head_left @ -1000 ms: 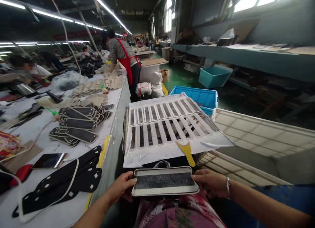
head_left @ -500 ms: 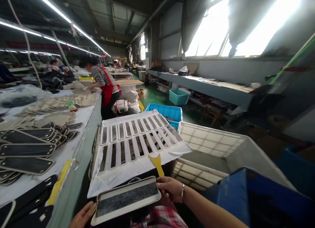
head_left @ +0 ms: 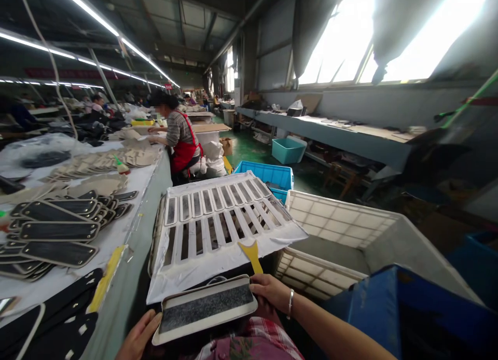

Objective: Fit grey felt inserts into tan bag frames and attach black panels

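Low in front of me is a rounded rectangular panel (head_left: 206, 307) with a cream border and a dark grey speckled middle. My left hand (head_left: 138, 335) grips its left end, thumb along the edge. At the opposite end, my right hand (head_left: 271, 292), with a silver bangle at the wrist, pinches the upper right corner. A yellow notched tool (head_left: 252, 253) lies on the near edge of a white slotted board (head_left: 182, 278), its handle reaching down close to my right hand. Along the board's far side, a row of similar grey-centred panels (head_left: 206, 202) fills the upper slots.
To my left, a table (head_left: 146, 181) bears piled dark panels (head_left: 58, 231), beige pieces (head_left: 105, 162) and a glue bottle (head_left: 122, 167). A white crate (head_left: 342, 215) and blue bins (head_left: 268, 176) stand right of the board. A co-worker (head_left: 181, 137) in a red apron works farther along.
The whole view has shifted slightly, so things sit a little farther right. Both hands keep their hold on the panel, which is slightly more level. The co-worker's body is more upright.
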Action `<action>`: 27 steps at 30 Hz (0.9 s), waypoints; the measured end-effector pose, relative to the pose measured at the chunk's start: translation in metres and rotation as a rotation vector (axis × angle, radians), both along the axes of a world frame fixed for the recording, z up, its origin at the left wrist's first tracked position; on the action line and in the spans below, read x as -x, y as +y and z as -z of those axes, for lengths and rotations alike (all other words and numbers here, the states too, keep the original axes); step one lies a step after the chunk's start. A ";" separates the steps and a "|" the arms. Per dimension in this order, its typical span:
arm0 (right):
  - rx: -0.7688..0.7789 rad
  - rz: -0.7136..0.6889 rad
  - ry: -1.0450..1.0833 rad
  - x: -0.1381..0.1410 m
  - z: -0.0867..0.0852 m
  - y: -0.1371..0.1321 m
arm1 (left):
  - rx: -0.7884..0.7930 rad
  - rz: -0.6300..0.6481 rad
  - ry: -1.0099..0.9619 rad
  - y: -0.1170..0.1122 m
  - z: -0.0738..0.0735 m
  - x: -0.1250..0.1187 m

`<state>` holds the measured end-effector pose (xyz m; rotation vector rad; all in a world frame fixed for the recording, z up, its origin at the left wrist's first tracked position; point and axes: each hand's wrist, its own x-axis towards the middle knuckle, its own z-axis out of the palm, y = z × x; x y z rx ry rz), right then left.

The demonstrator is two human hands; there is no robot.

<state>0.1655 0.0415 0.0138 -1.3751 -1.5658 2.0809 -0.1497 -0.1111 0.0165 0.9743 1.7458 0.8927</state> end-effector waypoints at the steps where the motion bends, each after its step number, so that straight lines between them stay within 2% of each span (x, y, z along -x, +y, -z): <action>1: -0.024 -0.036 0.002 -0.003 0.001 0.002 | -0.002 -0.008 0.035 -0.002 0.001 0.004; 3: -0.102 -0.102 -0.031 -0.007 0.002 0.007 | -0.036 -0.015 0.143 -0.005 0.004 0.014; 5: -0.245 -0.121 -0.090 -0.010 0.001 0.015 | -0.070 -0.033 0.285 0.000 0.001 0.022; 8: -0.536 -0.104 -0.101 -0.006 -0.003 0.029 | -0.142 -0.011 0.518 0.027 -0.015 0.011; 9: -0.611 -0.109 -0.082 -0.003 -0.004 0.032 | -0.195 0.059 0.575 0.042 -0.022 0.000; 11: -0.695 -0.158 -0.056 0.004 -0.005 0.037 | -0.272 0.340 0.576 0.075 -0.036 -0.028; 14: -0.752 -0.266 -0.080 0.010 -0.005 0.040 | -0.173 0.798 0.398 0.120 -0.047 -0.070; 15: -0.773 -0.290 -0.089 0.011 -0.004 0.040 | -0.135 0.896 0.350 0.130 -0.047 -0.079; 17: -0.810 -0.315 -0.091 0.011 -0.004 0.039 | -0.086 1.004 0.289 0.142 -0.046 -0.088; 20: -0.851 -0.335 -0.086 0.010 -0.003 0.040 | -0.086 1.067 0.311 0.145 -0.042 -0.089; 22: -0.873 -0.352 -0.092 0.011 -0.002 0.041 | -0.101 1.095 0.437 0.142 -0.040 -0.092; 25: -0.897 -0.388 -0.089 0.012 0.001 0.043 | -0.106 1.058 0.640 0.135 -0.036 -0.101; 27: -0.910 -0.410 -0.085 0.012 0.002 0.043 | -0.101 1.025 0.698 0.131 -0.031 -0.108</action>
